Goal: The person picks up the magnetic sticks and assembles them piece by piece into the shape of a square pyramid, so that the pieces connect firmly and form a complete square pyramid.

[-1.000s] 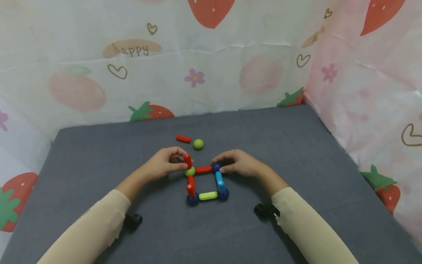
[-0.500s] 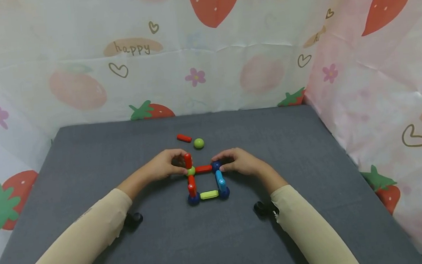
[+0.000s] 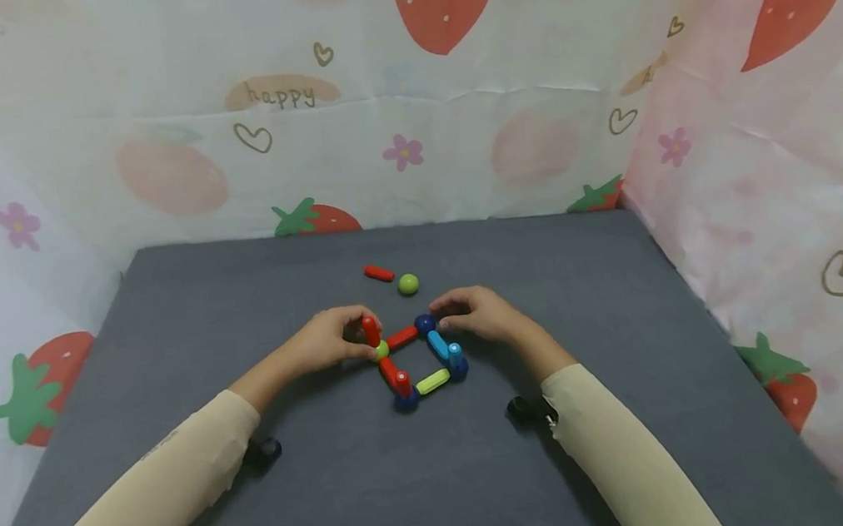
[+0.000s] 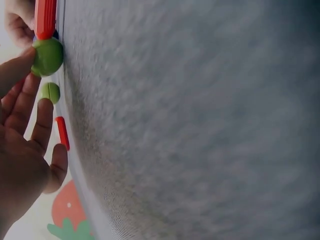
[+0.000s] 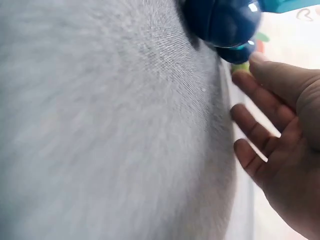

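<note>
Since cropped in both wrist views, can only trace ball-and-stick frame (image 3: 402,337) on worktop (image 3: 381,492) from head view. Pinching green corner ball (image 4: 49,57) with left hand (image 3: 330,338), at 4 o'clock. Seeing right hand (image 3: 477,314) relaxed, with far blue ball (image 3: 424,324) at 9 o'clock; can't confirm contact. Counting red sticks (image 3: 389,373), light-blue sticks (image 3: 438,345), yellow-green stick (image 3: 433,381).

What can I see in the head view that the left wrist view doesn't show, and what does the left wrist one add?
Only the head view shows the blue rods, the yellow-green rod and both cream sleeves.

Only the left wrist view shows the line on the loose green ball and the palm side of the left hand.

Both share that hand's fingers at the joined green ball, the loose red rod, at least part of the right hand, and the grey tabletop.
</note>
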Demonstrator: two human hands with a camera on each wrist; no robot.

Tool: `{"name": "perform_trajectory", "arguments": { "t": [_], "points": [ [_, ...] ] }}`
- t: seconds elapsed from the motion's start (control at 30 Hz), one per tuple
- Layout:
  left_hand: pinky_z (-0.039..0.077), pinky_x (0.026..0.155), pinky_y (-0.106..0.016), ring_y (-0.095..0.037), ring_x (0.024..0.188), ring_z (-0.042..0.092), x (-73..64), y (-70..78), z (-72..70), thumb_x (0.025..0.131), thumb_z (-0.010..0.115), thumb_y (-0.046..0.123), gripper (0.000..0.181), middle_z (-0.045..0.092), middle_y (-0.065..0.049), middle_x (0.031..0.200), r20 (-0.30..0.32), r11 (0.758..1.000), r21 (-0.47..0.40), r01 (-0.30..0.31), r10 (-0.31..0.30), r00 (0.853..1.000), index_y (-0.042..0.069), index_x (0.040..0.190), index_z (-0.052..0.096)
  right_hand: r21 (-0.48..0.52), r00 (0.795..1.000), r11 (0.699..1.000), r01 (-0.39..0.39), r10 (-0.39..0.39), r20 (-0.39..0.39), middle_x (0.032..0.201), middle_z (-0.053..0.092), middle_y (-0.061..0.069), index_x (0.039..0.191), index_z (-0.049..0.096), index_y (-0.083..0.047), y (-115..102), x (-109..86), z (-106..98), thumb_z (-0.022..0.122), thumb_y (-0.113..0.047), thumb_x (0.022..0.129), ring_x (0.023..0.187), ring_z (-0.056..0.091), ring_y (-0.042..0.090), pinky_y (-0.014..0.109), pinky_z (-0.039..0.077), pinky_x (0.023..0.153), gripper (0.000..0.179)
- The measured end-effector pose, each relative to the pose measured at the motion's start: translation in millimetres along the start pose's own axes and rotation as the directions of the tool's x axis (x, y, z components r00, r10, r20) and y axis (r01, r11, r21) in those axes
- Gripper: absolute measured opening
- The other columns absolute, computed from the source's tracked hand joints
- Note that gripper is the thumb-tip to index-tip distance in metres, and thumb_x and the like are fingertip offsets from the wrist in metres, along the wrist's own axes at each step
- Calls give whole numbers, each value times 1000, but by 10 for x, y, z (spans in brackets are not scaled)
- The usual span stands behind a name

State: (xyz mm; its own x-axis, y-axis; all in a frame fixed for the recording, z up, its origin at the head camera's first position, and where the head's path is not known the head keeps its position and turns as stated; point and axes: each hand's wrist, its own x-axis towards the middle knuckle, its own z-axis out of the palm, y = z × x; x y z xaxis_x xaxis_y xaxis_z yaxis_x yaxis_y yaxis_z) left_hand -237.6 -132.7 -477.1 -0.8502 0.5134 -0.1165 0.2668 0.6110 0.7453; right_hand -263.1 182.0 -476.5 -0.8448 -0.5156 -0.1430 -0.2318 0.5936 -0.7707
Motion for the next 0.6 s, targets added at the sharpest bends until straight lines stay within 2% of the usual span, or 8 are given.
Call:
{"name": "perform_trajectory", "arguments": {
  "t": [0.13,0.33,0.43,0.6],
  "points": [
    [53,74,-35,-17,96,63,-47,-16,39,87,85,30,37,70,5,106,-41,1000,6,-5,5,999,23,118,67,-37,999,999,-18,17,-36,129,70,2,129,71,-15,5,-243,-32,70,-22,99,121,63,20,43,50,102,30],
    [51,86,-38,-17,100,63,-100,8,56,87,84,29,34,69,6,112,-98,1000,23,19,-16,995,26,116,67,-63,998,997,-45,47,37,130,69,1,129,69,-16,-35,-597,-10,77,-16,93,123,63,20,42,51,100,37],
    [51,86,-39,-18,99,61,-122,30,82,87,84,28,32,69,4,112,-123,999,22,33,-30,992,26,114,67,-50,998,997,-57,59,35,129,69,0,129,68,-17,-70,-658,56,82,-20,89,123,63,19,41,52,100,42],
    [47,77,-35,-19,90,58,-145,61,176,85,86,30,35,66,2,100,-139,999,22,43,-39,989,25,114,67,-35,997,997,-75,75,-16,115,71,-2,123,71,-17,-42,-652,122,83,-24,88,106,64,16,37,53,89,38]
  ]
}}
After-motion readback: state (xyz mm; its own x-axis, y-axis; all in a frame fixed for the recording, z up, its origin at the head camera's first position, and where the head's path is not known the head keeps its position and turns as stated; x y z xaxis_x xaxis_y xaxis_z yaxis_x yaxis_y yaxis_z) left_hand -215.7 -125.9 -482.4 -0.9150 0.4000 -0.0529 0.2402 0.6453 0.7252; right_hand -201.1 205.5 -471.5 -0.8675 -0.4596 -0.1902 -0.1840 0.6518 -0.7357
